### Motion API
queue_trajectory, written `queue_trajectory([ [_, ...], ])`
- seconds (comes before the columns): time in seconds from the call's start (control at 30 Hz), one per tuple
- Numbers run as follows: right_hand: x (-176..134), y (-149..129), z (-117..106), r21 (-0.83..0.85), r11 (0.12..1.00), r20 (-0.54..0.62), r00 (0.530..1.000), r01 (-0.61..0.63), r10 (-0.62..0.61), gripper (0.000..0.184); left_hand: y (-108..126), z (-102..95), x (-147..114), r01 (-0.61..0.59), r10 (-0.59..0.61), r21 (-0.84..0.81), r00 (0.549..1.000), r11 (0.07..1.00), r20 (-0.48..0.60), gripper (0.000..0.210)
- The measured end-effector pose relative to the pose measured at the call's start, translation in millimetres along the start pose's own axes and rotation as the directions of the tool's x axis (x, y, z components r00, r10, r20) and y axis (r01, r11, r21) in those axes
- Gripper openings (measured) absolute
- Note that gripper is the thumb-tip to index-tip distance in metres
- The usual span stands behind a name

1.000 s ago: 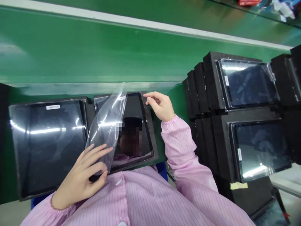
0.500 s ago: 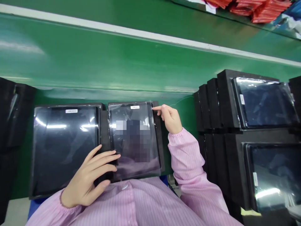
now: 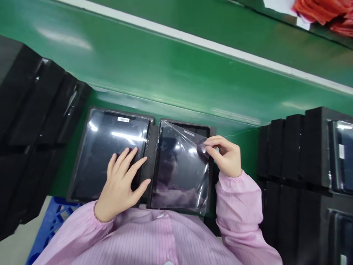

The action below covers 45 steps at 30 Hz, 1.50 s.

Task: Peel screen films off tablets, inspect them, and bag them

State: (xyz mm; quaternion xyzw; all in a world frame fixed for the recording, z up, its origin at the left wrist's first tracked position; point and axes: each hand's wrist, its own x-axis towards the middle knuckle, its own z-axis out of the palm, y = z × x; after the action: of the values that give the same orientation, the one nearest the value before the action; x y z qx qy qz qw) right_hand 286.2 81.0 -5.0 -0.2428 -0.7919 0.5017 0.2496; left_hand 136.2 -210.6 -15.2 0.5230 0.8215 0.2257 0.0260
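Before me lie two dark, glossy tablets, each in a black foam tray. On the right tablet [image 3: 168,165], a clear protective film [image 3: 190,147] is lifted at its upper right corner and folded back diagonally. My right hand [image 3: 224,154] pinches that raised corner between thumb and fingers. Much of the film still covers the glass below. Over the left tablet [image 3: 102,147], my left hand [image 3: 122,180] spreads its fingers near the right edge; whether they press on the glass I cannot tell. A small white label [image 3: 123,119] sits at that tablet's top.
Stacked black foam trays [image 3: 292,147] stand at the right, some showing tablets. More foam stacks [image 3: 30,99] rise at the left. A blue plastic crate [image 3: 55,217] is at the lower left. Red packets [image 3: 325,13] lie on the green shelf above.
My right hand has gone from pointing at the film's upper right corner to pinching it, and the corner has come up. My left hand has moved over the left tablet. The view has shifted.
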Motion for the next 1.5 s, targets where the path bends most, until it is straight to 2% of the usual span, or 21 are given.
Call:
queue_trajectory([
  [0.17, 2.4, 4.8, -11.7, 0.239, 0.97, 0.114, 0.993, -0.052, 0.026, 0.015, -2.5, -0.8, 1.4, 0.094, -0.096, -0.072, 0.995, 0.993, -0.015, 0.041],
  [0.37, 7.3, 15.3, -22.4, 0.391, 0.916, 0.187, 0.982, -0.096, 0.023, 0.011, -5.3, -3.4, 3.1, 0.147, -0.149, -0.144, 0.989, 0.979, -0.001, 0.04],
  [0.7, 8.9, 23.7, -20.9, 0.452, 0.88, 0.126, 0.987, -0.144, 0.097, 0.017, -7.7, -4.5, 3.1, 0.169, -0.173, -0.185, 0.985, 0.968, -0.005, 0.039],
  [0.87, 11.4, 20.1, -17.7, 0.447, 0.881, 0.083, 0.988, -0.154, 0.13, 0.026, -12.0, -7.7, -0.3, 0.094, -0.103, -0.29, 0.995, 0.952, -0.017, 0.044],
  [0.97, 9.4, 12.5, -14.9, 0.269, 0.948, 0.027, 0.985, -0.172, 0.171, 0.024, -21.0, -12.7, -5.8, 0.107, -0.131, -0.276, 0.989, 0.955, -0.07, 0.047],
  [1.03, 2.8, 4.3, -11.1, 0.121, 0.972, -0.017, 0.978, -0.202, 0.206, 0.009, -30.3, -17.0, -12.4, 0.217, -0.24, -0.179, 0.963, 0.96, -0.119, 0.053],
  [1.07, -2.8, -0.3, -8.4, 0.054, 0.975, -0.045, 0.975, -0.217, 0.219, 0.011, -35.2, -19.3, -16.6, 0.288, -0.305, -0.135, 0.943, 0.948, -0.132, 0.056],
  [1.17, -28.2, -13.1, 3.1, -0.133, 0.955, -0.155, 0.958, -0.264, 0.243, 0.056, -46.6, -26.3, -31.0, 0.461, -0.469, -0.098, 0.878, 0.882, -0.098, 0.069],
  [1.23, -49.8, -19.8, 12.5, -0.267, 0.908, -0.2, 0.94, -0.324, 0.276, 0.069, -49.7, -31.1, -39.2, 0.517, -0.525, -0.116, 0.849, 0.848, -0.061, 0.073],
  [1.33, -79.3, -27.2, 27.8, -0.438, 0.809, -0.221, 0.919, -0.392, 0.325, 0.064, -51.5, -38.7, -45.6, 0.562, -0.577, -0.181, 0.816, 0.807, -0.036, 0.073],
  [1.4, -92.3, -30.3, 38.0, -0.542, 0.751, -0.238, 0.926, -0.378, 0.295, 0.062, -55.0, -43.8, -46.1, 0.586, -0.612, -0.289, 0.791, 0.757, 0.0, 0.068],
  [1.5, -100.4, -31.4, 50.7, -0.621, 0.719, -0.251, 0.948, -0.313, 0.196, 0.069, -63.3, -50.6, -43.9, 0.633, -0.691, -0.511, 0.716, 0.582, 0.101, 0.061],
])
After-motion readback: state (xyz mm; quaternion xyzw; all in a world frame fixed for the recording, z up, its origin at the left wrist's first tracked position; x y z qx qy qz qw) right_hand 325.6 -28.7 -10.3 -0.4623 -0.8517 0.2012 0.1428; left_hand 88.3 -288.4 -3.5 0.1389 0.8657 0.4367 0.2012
